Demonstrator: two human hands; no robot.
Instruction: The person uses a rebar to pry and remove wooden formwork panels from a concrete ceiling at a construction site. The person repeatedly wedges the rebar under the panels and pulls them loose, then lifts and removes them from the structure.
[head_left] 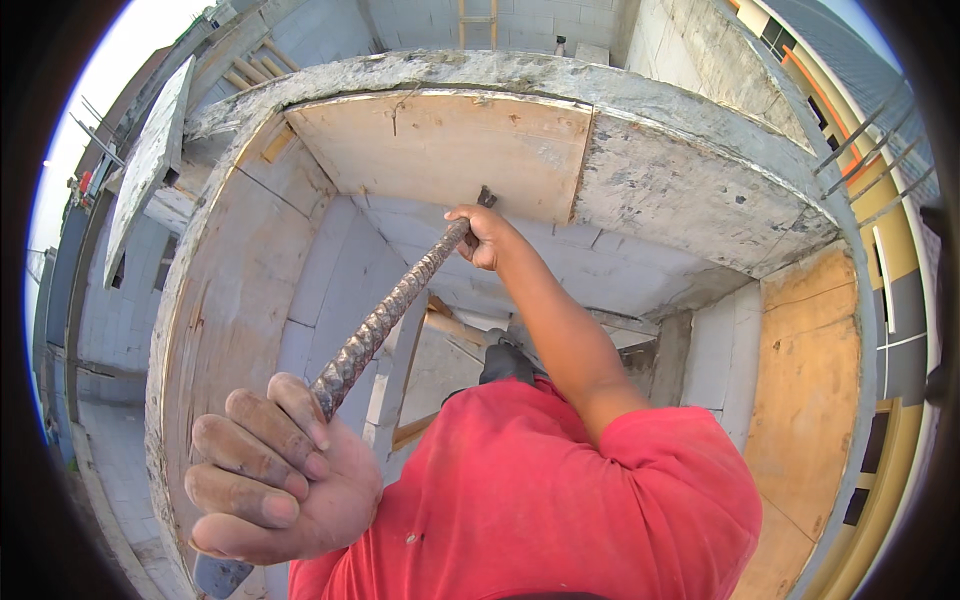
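A long pry bar point(375, 325) of ribbed steel slants from the lower left up to the middle of the view. My left hand point(285, 480), large and close, has its fingers curled round the lower part, and a flat bar end shows below it. Farther along, my right hand point(478, 237) grips near the other end. Just past that hand, the bar's dark tip point(487, 196) lies against or just in front of the lower part of a plywood panel point(440, 140); I cannot tell if they touch. The panel lines the inner face of a concrete beam point(480, 70).
More plywood boards line the beam at left point(235, 270) and right point(810, 380). Bare rough concrete point(690, 180) adjoins the panel. Steel rods point(880, 150) stick out at the right. Below are a pale block wall point(640, 265) and timber pieces point(455, 325).
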